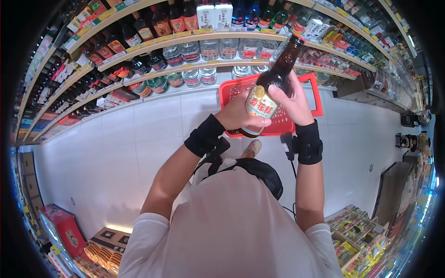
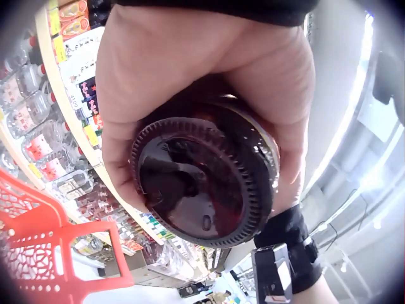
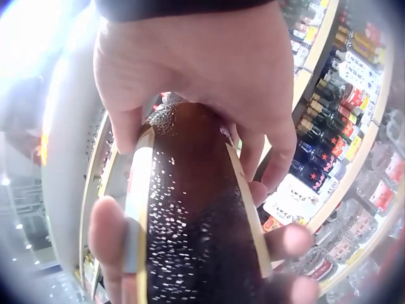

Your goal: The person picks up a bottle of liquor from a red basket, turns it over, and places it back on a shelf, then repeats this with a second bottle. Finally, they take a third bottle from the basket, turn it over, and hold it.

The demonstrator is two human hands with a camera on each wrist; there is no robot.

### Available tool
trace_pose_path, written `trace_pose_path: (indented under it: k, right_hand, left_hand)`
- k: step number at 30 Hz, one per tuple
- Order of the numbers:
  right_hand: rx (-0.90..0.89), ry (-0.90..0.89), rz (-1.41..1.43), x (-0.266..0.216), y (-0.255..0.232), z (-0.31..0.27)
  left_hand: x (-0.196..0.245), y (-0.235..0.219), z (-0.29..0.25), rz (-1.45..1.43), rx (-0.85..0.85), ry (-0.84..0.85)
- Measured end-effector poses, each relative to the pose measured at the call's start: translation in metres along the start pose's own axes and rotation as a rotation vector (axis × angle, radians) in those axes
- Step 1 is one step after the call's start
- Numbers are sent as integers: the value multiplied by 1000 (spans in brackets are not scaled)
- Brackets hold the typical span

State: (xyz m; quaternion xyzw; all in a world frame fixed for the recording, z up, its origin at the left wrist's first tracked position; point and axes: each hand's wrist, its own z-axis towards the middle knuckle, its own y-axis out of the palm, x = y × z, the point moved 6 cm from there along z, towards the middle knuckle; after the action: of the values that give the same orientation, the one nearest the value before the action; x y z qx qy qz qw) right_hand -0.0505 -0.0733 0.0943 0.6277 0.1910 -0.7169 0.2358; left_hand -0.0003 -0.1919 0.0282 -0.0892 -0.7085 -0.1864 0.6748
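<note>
A large dark brown glass bottle (image 1: pixel 262 103) with a cream label and a red cap is held tilted in both hands, its neck up and to the right. The left hand (image 1: pixel 241 112) grips its lower part, thumb across the label. Around the upper body, below the neck, curls the right hand (image 1: pixel 294 99). The left wrist view shows the bottle's ridged round base (image 2: pixel 196 183) with the left hand (image 2: pixel 209 69) wrapped behind it. In the right wrist view the right hand (image 3: pixel 196 69) spans the bottle (image 3: pixel 196 209), whose wet-looking glass faces the camera.
A red plastic basket (image 1: pixel 226 91) lies behind and below the bottle. Curved shelves (image 1: pixel 185 34) of bottles stand ahead. Pale floor tiles (image 1: pixel 157 118) surround the person's foot (image 1: pixel 252 148). Packaged goods (image 1: pixel 357 231) stand at lower right, a red case (image 1: pixel 65 229) at lower left.
</note>
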Motion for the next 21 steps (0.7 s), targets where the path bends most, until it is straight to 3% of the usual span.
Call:
trace_pose_path:
  k: [1, 4, 5, 9, 13, 17, 21]
  right_hand:
    - [-8, 8, 12, 3, 0, 0]
    - [24, -5, 55, 4, 1, 3]
    - [35, 40, 100, 7, -2, 4]
    - [35, 143, 197, 21, -10, 6]
    - [13, 81, 169, 13, -8, 9]
    - [-33, 143, 419, 19, -12, 12]
    - [-4, 1, 208, -9, -7, 8]
  left_hand:
    - [-5, -1, -2, -11, 16, -61]
    - [-9, -1, -2, -176, 85, 13]
    - [-10, 0, -4, -203, 30, 64]
    - [-12, 7, -9, -492, -24, -34]
    - [-8, 4, -10, -523, 106, -61]
    - [12, 14, -12, -577, 190, -69]
    - [20, 20, -11, -631, 164, -30]
